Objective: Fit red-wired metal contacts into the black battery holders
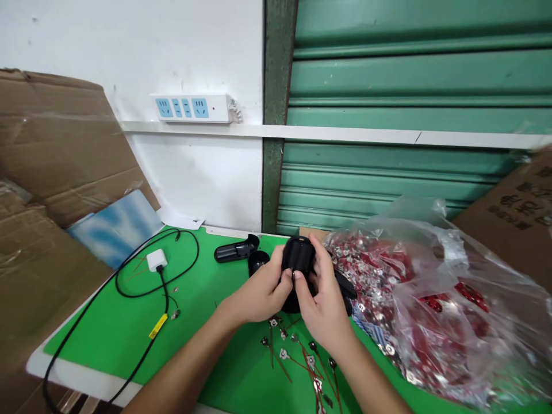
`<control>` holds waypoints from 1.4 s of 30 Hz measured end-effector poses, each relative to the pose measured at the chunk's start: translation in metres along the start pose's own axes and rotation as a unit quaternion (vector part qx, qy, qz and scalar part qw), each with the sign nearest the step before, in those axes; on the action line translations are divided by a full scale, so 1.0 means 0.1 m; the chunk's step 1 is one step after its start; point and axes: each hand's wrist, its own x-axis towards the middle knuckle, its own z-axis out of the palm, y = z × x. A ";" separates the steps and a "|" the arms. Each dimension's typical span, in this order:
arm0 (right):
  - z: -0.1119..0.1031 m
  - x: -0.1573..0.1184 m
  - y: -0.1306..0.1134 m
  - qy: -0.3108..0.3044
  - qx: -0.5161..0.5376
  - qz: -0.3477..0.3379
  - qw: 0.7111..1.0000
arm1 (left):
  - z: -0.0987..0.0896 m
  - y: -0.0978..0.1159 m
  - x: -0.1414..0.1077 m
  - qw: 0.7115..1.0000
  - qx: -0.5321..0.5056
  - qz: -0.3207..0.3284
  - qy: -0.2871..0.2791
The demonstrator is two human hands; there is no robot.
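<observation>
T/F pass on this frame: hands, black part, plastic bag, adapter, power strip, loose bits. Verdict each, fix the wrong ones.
1. Left hand and right hand both hold the round black part. True.
2. The plastic bag is left of the hands. False: it is to their right.
3. A black cable runs from the white adapter. True.
4. The power strip lies on the green tabletop. False: it is against the white wall, above it.
5. Small metal pieces lie loose nearby. True.
</observation>
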 end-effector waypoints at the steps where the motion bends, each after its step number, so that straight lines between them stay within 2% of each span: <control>1: 0.00 0.00 0.00 0.000 0.009 0.007 1.000 | 0.00 0.00 0.00 1.000 0.003 -0.001 0.001; 7: 0.02 -0.02 -0.02 0.009 0.034 0.041 0.999 | 0.01 -0.01 0.01 1.000 0.020 -0.004 0.001; 20: 0.05 -0.02 -0.05 0.032 0.026 0.049 0.998 | 0.01 -0.01 0.02 1.000 0.012 0.004 -0.002; 27: 0.01 0.04 -0.09 0.047 0.095 0.061 0.992 | -0.06 0.01 0.02 0.999 -0.027 0.020 -0.029; 35: -0.02 0.04 -0.19 0.074 0.101 0.048 0.991 | -0.09 0.05 0.04 0.992 -0.119 -0.031 -0.023; 42: -0.04 0.07 -0.19 0.070 0.116 0.056 0.989 | -0.07 0.07 0.03 0.996 -0.085 0.015 -0.033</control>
